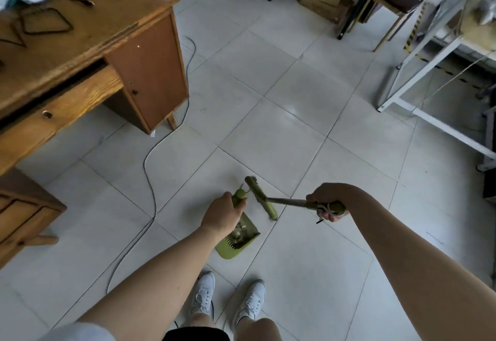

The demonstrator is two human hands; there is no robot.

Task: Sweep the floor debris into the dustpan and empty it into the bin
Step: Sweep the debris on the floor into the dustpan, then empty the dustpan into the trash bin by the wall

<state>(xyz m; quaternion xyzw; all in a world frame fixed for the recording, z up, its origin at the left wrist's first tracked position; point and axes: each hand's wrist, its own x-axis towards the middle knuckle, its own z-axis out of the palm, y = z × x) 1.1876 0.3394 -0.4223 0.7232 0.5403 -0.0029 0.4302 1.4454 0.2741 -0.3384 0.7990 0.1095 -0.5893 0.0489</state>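
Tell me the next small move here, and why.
Probably a short stroke of the broom toward the dustpan. The right hand grips the broom handle, the left hand holds the dustpan's handle, and the broom head sits just beside the pan, which already holds some debris.

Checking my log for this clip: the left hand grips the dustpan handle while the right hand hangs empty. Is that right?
Not quite. The right hand is not empty: it grips the broom handle, as the head view shows. The left hand does grip the dustpan handle.
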